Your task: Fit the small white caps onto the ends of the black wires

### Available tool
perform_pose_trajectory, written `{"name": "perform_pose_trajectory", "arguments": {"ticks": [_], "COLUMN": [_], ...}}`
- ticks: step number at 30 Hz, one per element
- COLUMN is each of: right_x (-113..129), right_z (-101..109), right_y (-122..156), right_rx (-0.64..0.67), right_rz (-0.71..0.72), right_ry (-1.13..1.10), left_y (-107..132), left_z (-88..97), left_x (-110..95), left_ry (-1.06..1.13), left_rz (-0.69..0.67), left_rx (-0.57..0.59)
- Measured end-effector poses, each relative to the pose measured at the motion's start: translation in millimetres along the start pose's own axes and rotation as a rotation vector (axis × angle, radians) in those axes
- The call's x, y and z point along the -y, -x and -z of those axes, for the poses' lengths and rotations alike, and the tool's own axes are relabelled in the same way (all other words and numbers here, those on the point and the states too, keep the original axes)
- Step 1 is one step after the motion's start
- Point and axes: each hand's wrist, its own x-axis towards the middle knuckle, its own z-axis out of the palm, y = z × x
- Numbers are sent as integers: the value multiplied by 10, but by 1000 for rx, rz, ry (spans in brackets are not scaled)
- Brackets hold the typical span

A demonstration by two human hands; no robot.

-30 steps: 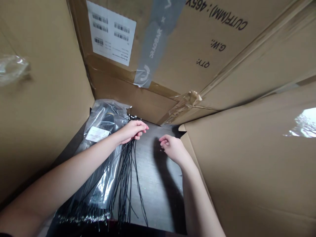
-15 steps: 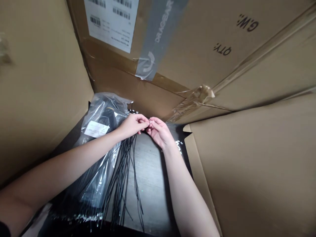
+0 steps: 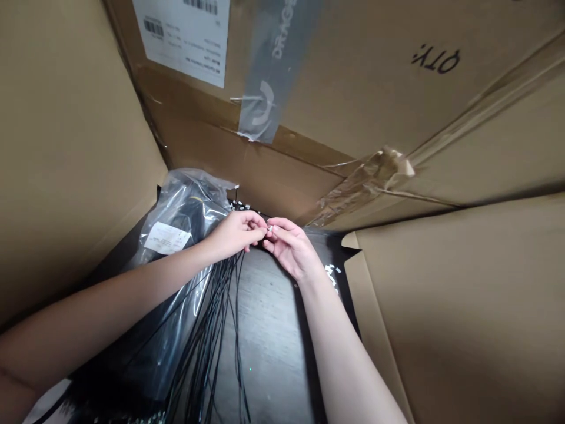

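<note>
Left hand (image 3: pixel 236 234) and right hand (image 3: pixel 291 250) now meeting, DRAGBAR tape (image 3: pixel 273 53), QTY carton (image 3: pixel 353 76)

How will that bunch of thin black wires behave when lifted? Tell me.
The black wires will probably be floppy, since they hang in loose, curving strands below the left hand. Being so thin, they are likely light, and they may tangle, as many already cross.

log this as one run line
left hand: pinching white piece | right hand: touching it | black wires below | plastic bag beside
</note>
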Motion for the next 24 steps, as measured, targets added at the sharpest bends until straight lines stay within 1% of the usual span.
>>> {"name": "perform_pose_trajectory", "arguments": {"ticks": [5, 8, 13, 20, 24], "right_x": [-3, -14, -27, -42, -41], "right_z": [-11, -19, -47, -103, -143], "right_y": [1, -4, -22, -19, 1], "right_rx": [50, 39, 19, -24, -19], "right_rz": [-21, -16, 17, 70, 91], "right_ry": [38, 24, 0, 15, 39], "left_y": [-17, -32, -33, -16, -10], "left_z": [1, 7, 23, 49, 51], "left_x": [19, 50, 90, 120, 115], "left_ry": [34, 56, 49, -65, -124], "left_rz": [-8, -12, -52, -154, -189], "left_rx": [8, 6, 37, -69, -114]}}
